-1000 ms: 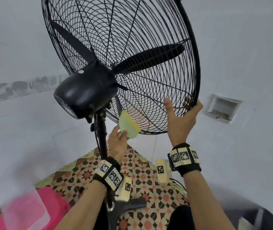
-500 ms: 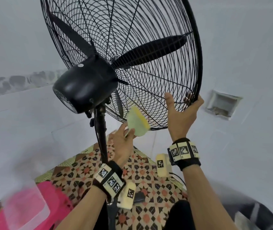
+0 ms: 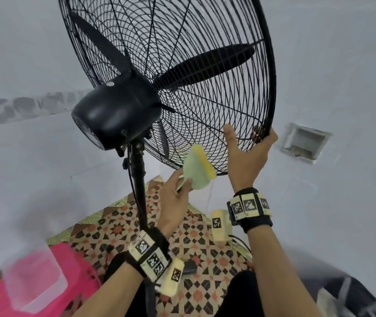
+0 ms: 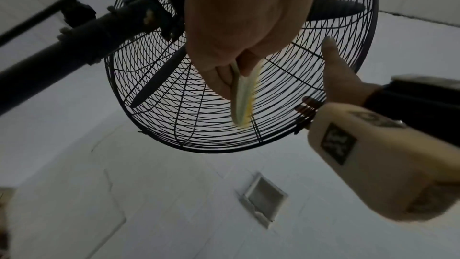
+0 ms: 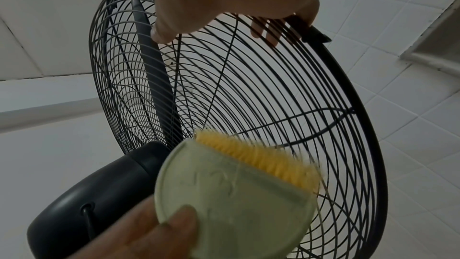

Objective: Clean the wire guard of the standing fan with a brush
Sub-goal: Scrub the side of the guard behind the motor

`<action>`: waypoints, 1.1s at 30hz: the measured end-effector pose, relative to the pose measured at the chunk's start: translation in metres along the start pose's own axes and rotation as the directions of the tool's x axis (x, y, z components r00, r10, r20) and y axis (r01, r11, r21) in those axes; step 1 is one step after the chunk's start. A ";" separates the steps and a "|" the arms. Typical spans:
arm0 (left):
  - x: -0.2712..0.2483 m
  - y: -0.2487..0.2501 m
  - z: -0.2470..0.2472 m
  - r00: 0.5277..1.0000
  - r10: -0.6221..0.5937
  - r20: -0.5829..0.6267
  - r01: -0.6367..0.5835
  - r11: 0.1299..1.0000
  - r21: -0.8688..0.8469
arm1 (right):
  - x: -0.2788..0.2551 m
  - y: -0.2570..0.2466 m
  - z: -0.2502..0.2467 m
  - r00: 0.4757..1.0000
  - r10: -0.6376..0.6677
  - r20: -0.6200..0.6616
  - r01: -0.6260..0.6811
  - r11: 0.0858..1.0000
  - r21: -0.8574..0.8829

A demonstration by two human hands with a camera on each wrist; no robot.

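The room was pale tile on walls and floor, with a patterned mat (image 3: 200,245) spread under the fan's pole (image 3: 139,188) and a pink tub (image 3: 63,268) blurred at the near left edge of the head view.

Nearest the camera, the left hand (image 3: 173,197) pinched the handle of the brush (image 3: 197,171) between thumb and fingers. The brush was a pale green half-round with yellow bristles (image 5: 259,157), and those bristles lay against the lower wires of the wire guard (image 3: 205,106), on the motor side. Just beyond it, the right hand (image 3: 247,154) gripped the guard's black outer rim (image 3: 270,92) at its lower right: the thumb stood up along the rear wires, and the fingers (image 5: 263,30) curled round the rim and showed through the mesh from the other side. Behind both hands sat the black motor housing (image 3: 116,113), and farther in, the blades (image 3: 205,65) stood inside the cage. A recessed vent (image 3: 306,143) was set in the far wall.

From here the likeliest trouble seemed to be the fan head swinging or tipping if the brush pushed harder than the right hand held. The bristles could also snag between close wires and jerk the brush out of a light pinch. Fingers hooked through the mesh sat close to the blades, which would matter if the blades turned.
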State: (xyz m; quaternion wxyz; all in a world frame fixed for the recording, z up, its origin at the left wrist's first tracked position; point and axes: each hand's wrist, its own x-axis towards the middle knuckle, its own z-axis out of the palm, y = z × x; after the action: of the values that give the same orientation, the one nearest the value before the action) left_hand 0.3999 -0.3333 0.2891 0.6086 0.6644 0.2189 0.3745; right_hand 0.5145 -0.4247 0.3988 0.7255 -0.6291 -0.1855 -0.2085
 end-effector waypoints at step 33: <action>0.019 -0.023 0.025 0.898 -0.434 -0.071 0.383 0.851 -0.360 | 0.005 0.006 -0.028 0.982 0.060 0.179 -0.028 0.984 -0.175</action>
State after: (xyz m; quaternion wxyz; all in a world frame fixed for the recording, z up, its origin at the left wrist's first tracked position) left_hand 0.4349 -0.3313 0.2717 0.7606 0.4584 0.3332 0.3168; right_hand 0.5217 -0.4520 0.3925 0.6527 -0.7099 -0.2188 -0.1488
